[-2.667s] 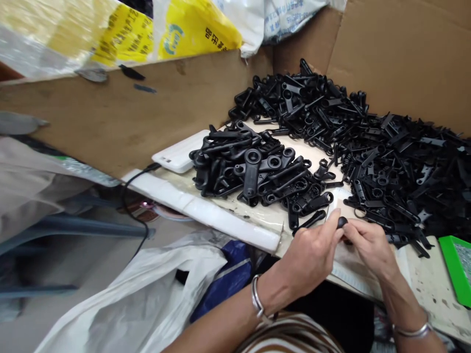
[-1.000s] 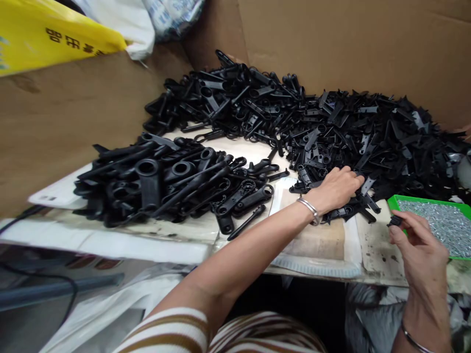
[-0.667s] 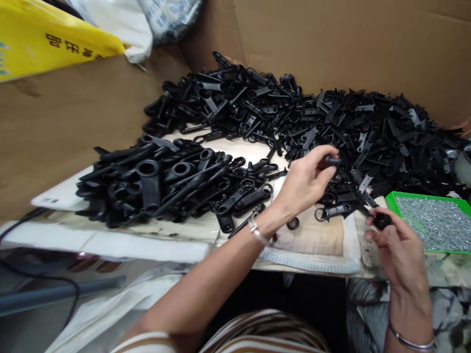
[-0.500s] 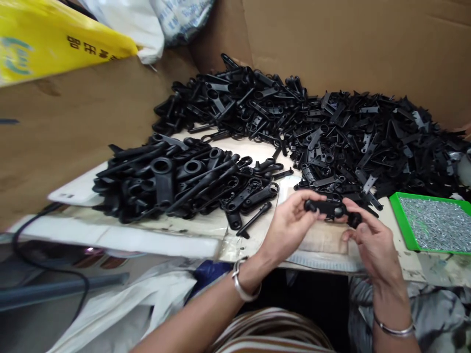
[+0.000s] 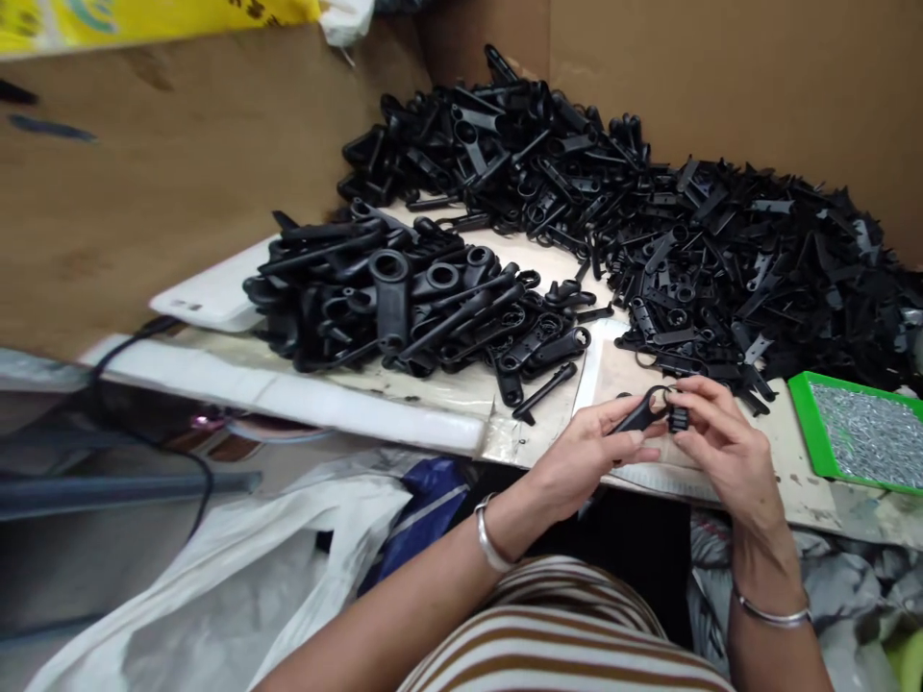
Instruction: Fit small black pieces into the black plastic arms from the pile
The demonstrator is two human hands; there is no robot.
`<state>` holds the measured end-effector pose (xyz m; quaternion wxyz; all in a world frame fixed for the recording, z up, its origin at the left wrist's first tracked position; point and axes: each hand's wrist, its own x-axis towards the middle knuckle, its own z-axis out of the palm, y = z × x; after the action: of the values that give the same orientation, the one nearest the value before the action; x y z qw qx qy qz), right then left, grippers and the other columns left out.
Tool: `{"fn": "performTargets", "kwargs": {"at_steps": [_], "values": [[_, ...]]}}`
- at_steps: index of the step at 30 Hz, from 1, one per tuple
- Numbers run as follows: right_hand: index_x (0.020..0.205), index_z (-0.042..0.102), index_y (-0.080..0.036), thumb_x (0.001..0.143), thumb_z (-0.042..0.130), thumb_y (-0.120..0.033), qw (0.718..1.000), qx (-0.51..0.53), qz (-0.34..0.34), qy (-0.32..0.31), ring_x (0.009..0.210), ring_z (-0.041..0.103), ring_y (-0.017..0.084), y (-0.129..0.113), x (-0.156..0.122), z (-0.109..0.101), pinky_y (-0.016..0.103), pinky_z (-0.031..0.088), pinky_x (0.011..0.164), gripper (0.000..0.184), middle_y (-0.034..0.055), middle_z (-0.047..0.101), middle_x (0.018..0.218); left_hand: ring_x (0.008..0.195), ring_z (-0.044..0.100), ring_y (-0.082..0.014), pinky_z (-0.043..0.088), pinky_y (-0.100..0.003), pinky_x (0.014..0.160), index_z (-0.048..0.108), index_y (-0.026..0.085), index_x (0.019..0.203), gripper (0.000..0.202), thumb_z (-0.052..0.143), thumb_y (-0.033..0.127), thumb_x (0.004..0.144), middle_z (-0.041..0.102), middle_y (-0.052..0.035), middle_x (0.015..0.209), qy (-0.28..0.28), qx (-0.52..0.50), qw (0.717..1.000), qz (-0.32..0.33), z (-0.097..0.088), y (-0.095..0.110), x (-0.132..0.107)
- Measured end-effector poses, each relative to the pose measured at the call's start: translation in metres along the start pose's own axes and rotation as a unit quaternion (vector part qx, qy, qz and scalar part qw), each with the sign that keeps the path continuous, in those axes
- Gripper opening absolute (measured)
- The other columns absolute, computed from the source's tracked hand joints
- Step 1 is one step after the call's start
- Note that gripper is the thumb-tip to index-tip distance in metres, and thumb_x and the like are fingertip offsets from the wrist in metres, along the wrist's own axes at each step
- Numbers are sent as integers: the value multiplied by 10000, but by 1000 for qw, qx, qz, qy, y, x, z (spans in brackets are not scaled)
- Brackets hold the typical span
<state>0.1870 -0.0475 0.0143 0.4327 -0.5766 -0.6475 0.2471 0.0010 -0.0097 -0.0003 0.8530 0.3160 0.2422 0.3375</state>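
My left hand (image 5: 587,444) is closed on a black plastic arm (image 5: 640,413) with a round ring at its far end. Between the fingertips of my right hand (image 5: 728,444) is a small black ribbed knob (image 5: 678,417), held right at that ring. I cannot tell whether the knob sits inside the ring or only beside it. Both hands are above the near edge of the table. Left of them lies a heap of similar black arms (image 5: 393,298), several with ring ends facing up.
A large pile of black plastic parts (image 5: 721,250) covers the back and right of the table. A green tray (image 5: 809,423) of small metal screws stands at the right. Cardboard walls (image 5: 692,77) enclose the back and left. A white device with a cable (image 5: 216,286) lies at the left.
The black arm has been turned from lying level to tilted, ring end toward my right hand. The knob has come from beside the arm to its ring. The camera view has shifted.
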Motion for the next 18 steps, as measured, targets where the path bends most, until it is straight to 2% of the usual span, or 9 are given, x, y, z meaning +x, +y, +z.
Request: {"fn": "performTargets", "kwargs": {"at_steps": [3, 8, 11, 14, 18], "values": [[1146, 712, -290, 836, 702, -266, 995, -51, -30, 85, 819, 630, 156, -1, -2, 10, 301, 547, 747, 311, 43, 666, 1066, 1276, 559, -278, 497, -403, 1024, 658, 212, 1233, 495, 707, 167, 742, 596, -82, 1378, 14, -4, 1000, 27, 3, -3, 1], [1116, 725, -249, 852, 691, -264, 974, -152, -89, 144, 869, 669, 197, -6, -2, 27, 353, 567, 821, 266, 67, 706, 1018, 1320, 517, -242, 437, -419, 1105, 600, 207, 1304, 538, 634, 106, 776, 585, -76, 1394, 44, 78, 992, 91, 5, -8, 4], [1114, 727, -226, 865, 678, -276, 961, -200, -106, 158, 935, 679, 220, -8, -1, 33, 367, 564, 869, 259, 86, 717, 1010, 1353, 483, -221, 350, -413, 1176, 563, 178, 1344, 520, 595, 118, 828, 550, -82, 1430, 29, 139, 982, 123, 3, -11, 4], [1115, 723, -222, 886, 653, -288, 955, -240, -100, 146, 961, 681, 221, -9, -1, 35, 371, 556, 904, 248, 93, 721, 1018, 1369, 464, -225, 311, -430, 1198, 529, 162, 1376, 510, 567, 149, 868, 519, -83, 1459, 30, 200, 968, 151, 1, -14, 3], [1084, 723, -193, 888, 651, -291, 956, -228, -99, 154, 914, 687, 203, -9, 1, 38, 352, 577, 851, 231, 89, 722, 996, 1383, 447, -226, 306, -421, 1204, 500, 147, 1402, 505, 530, 173, 899, 530, -78, 1447, 50, 269, 943, 187, 2, -15, 0]]}}
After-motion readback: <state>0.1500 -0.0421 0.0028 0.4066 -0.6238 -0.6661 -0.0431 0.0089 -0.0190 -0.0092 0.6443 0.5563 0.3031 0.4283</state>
